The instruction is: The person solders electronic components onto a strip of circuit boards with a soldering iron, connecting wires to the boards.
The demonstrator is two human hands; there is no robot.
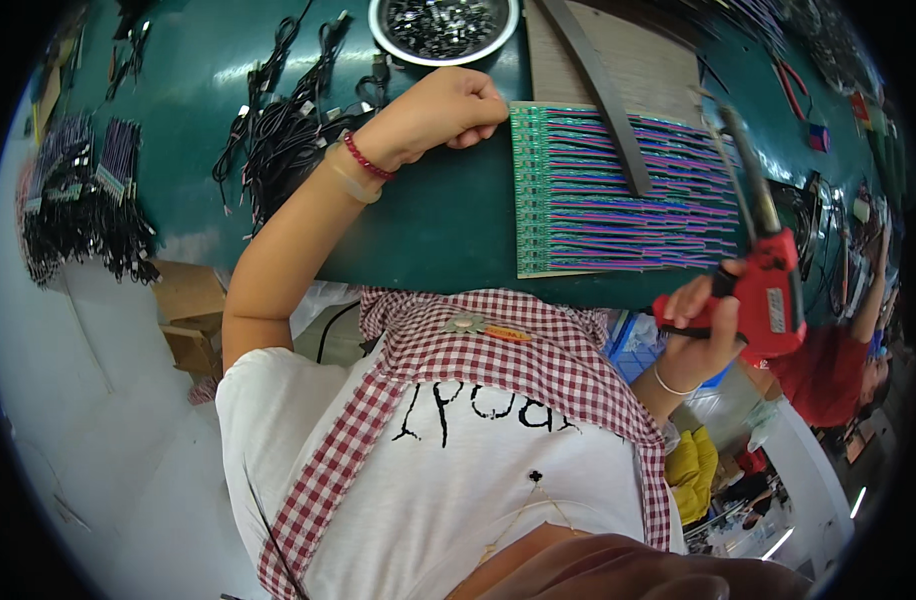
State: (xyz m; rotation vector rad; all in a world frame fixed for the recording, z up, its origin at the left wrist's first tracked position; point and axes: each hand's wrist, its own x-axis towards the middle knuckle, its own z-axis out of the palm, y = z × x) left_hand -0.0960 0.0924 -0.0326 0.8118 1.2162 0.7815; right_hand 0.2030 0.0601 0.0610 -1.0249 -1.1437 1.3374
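Observation:
My left hand is closed in a loose fist at the upper left corner of a panel of green circuit boards. Whatever its fingertips may pinch is hidden. Rows of thin purple, blue and pink wires run rightward from the boards. A long grey flat bar lies slanted across these wires. At the panel's right side, my right hand is wrapped round the handle of a red soldering gun, its metal barrel pointing up and away from me.
Black cables with plugs lie in a heap left of my left hand. A metal bowl of small dark parts stands behind. Bundles of wired pieces sit on the green table at far left. A person in red is at the right.

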